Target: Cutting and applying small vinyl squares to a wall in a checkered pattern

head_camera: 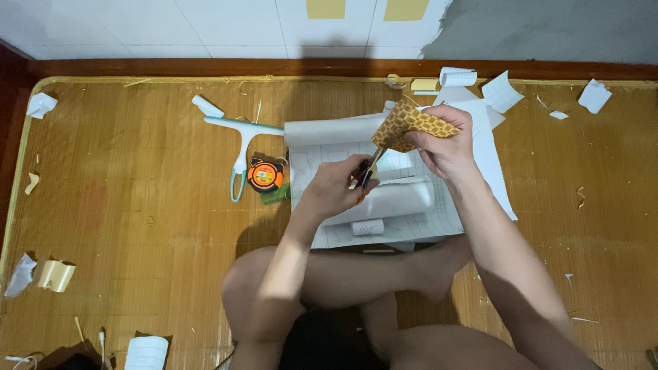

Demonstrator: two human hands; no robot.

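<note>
1. My right hand point(445, 147) had its grip pinched shut on a folded piece of yellow patterned paper point(411, 127), thumb on top and fingers beneath, holding it up off the floor at about one o'clock from my knees.
2. My left hand point(336, 186) had its grip wrapped around a pair of scissors point(367, 173); the handles were buried in my fingers, so I could not tell how far the blades stood apart.
3. From the left grip, the patterned paper lay up and to the right, toward one o'clock, close by. The scissors pointed that same way, their tips meeting the paper's lower left corner.
4. The paper's long axis ran roughly from nine to three o'clock, tilting down a little on the right, so the blades met it across the short end.
5. The right hand was on the paper itself; the left was just beside it, joined only through the scissors.
6. Under both hands lay white gridded backing sheets point(411, 226) with a curled white roll point(391, 199) across them, on the bamboo mat point(137, 226).
7. At ten o'clock from my left hand sat an orange tape measure point(265, 175) and, touching it, a pale blue squeegee point(241, 140). Paper scraps lay scattered toward the mat's edges.
</note>
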